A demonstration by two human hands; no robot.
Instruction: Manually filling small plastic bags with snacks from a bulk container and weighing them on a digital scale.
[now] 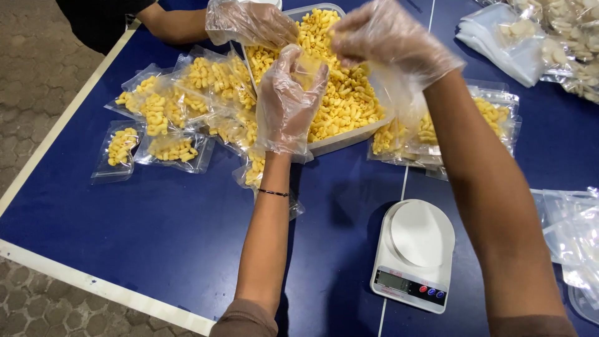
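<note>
Now filling: left hand (288,103) grips small clear pouch (306,70) over pasta tub (349,134); right hand (384,34) pinches pasta. Next, probably onto near scale (415,253).

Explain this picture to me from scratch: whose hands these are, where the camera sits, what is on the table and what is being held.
There is no machine here. The single picture comes from a camera worn on a person's head, looking down at their own gloved hands. The left hand holds a small clear bag open in its grip; the right hand is above it, over a plastic tub full of yellow puffed snacks. Filled bags lie on the blue table, with a white kitchen scale nearer the person. The gloved hand at the top belongs to another person.
</note>
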